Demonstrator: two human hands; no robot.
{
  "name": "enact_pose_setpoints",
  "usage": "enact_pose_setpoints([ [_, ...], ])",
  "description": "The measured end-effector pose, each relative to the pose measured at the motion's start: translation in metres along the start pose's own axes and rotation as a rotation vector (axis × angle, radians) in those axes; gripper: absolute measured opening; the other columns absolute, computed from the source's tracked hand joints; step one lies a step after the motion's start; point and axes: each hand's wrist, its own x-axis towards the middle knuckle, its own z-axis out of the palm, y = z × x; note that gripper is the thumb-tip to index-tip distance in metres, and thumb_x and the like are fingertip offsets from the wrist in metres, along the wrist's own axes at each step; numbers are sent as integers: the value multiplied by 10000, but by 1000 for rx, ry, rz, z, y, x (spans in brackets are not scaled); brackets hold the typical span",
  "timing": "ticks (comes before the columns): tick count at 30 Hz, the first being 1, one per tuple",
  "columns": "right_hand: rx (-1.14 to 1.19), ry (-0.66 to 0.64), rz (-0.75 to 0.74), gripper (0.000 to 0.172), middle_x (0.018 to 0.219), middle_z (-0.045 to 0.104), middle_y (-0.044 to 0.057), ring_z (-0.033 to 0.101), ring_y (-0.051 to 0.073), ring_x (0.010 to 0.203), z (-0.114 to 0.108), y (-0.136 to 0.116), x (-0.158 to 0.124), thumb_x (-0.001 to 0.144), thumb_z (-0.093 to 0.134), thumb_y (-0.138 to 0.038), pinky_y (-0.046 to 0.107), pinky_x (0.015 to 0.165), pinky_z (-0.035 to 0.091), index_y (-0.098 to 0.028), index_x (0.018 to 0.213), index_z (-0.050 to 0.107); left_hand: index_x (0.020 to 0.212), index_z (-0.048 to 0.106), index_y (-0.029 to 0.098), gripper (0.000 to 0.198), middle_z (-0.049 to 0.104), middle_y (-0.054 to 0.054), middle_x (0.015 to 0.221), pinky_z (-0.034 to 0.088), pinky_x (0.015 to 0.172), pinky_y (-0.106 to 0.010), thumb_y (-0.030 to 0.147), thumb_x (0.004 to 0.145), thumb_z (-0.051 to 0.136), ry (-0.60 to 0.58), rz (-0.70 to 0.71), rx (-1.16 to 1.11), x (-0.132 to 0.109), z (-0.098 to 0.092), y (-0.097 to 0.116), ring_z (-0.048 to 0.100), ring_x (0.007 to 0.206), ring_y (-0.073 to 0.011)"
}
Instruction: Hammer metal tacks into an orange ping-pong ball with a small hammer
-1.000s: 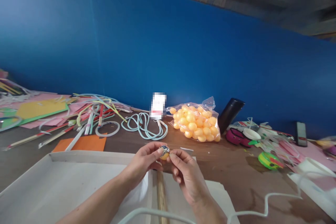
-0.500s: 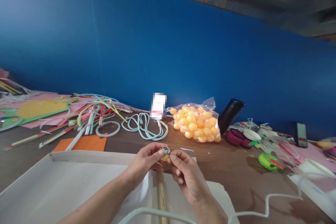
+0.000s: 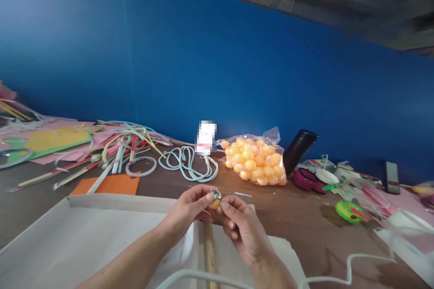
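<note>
Between thumb and fingers, my left hand point(image 3: 190, 204) pinches a small orange ball point(image 3: 214, 204) whose top is covered in shiny silver material. My right hand point(image 3: 242, 221) is closed, its thumb and forefinger pressed together at the ball's right edge; whether they grip the ball itself or a bit of its covering is too small to tell. Both hands are above the inner edge of an open white box point(image 3: 111, 235). A bundle of thin wooden sticks point(image 3: 210, 253) lies below them, running toward me.
Beyond my hands lie a clear bag of orange balls point(image 3: 254, 162), a coiled light-blue cord point(image 3: 191, 167) and a leaning black cylinder point(image 3: 300, 151). Pipe cleaners and straws point(image 3: 130, 144) clutter the left. A green tape measure point(image 3: 351, 211) and a phone point(image 3: 392, 176) are right.
The view has shifted slightly. My hands keep nearly the same grip, and a little more of the ball's orange underside shows between them.
</note>
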Motion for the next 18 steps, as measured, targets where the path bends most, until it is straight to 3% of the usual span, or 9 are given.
enact_pose_setpoints([
  [18,59,-29,-12,126,652,532,-20,268,18,446,1,2,0,802,644,-207,145,378,161,-145,717,573,983,588,142,320,622,-49,807,480,606,-257,378,769,617,27,25,57,-2,2,4,582,684,-130],
])
